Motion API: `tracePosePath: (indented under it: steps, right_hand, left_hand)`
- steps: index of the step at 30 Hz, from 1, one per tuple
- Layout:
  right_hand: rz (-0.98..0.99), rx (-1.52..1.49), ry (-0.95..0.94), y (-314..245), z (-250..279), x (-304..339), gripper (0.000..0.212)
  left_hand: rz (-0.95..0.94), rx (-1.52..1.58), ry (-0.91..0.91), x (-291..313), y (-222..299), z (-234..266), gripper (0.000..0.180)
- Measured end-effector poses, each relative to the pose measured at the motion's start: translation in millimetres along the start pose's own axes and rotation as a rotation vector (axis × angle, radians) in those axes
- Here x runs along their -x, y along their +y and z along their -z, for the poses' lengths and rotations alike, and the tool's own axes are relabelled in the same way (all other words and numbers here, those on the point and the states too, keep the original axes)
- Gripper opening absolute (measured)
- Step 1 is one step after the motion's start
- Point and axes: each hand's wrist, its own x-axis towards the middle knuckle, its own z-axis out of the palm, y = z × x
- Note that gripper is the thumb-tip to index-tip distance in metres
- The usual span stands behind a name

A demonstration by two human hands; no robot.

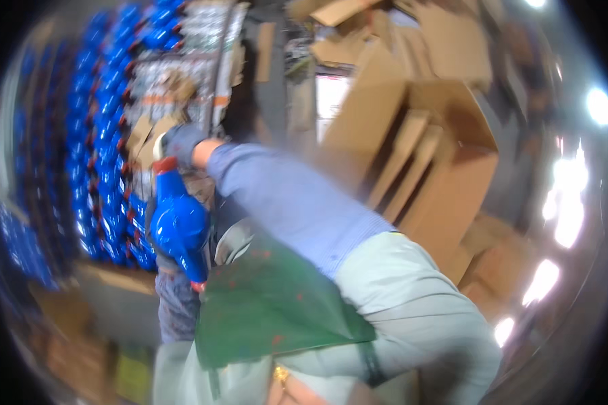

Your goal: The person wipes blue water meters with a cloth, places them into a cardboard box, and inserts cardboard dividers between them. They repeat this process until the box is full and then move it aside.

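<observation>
The whole view is smeared by motion blur, so fine detail cannot be read.

A right hand [180,143] in a dark grey glove is seen at the end of a long blue sleeve [284,199] that runs up from the lower right. The hand is set against a bent piece of brown cardboard [144,137] and lies just above the red cap [165,164] of a blue container [180,226]. Whether the fingers are spread or closed around anything cannot be told. The left hand cannot be made out.

The blue container is found left of centre, tilted, directly below the gloved hand and just beside the upper left edge of a green sheet [277,307] speckled with red. A second red end is shown at its lower tip.

Little open room is left on the left: it is filled by tall rows of stacked blue containers [105,155] with red caps, packed closely from top to bottom. Above them a pale package with orange bands [182,98] is seen. The right half is taken up by leaning flat brown cartons [412,155], piled loosely against each other up to the top edge. Between the two masses only a narrow dark gap [273,74] is left open. Light grey cloth [412,304] is spread across the lower right.
</observation>
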Motion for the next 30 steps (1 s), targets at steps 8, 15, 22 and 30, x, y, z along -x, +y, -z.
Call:
tracePosePath:
  steps: [8, 15, 22, 30]
  right_hand:
    - [-0.157, -0.068, 0.177, -6, 14, 0, 0.036]
    - [0.294, -0.832, 0.121, -61, 13, -35, 0.028]
    - [0.231, 0.005, -0.567, -19, -37, -56, 0.044]
    - [0.067, -1.345, 0.426, -15, 87, 128, 0.043]
  left_hand:
    - [0.175, -0.188, -0.078, 25, 11, -86, 0.052]
    - [-0.014, -0.131, 0.04, 45, 6, -129, 0.052]
    - [-0.21, -0.029, 0.152, 37, 16, -149, 0.052]
    - [-0.615, -0.673, -0.012, -6, 47, -159, 0.039]
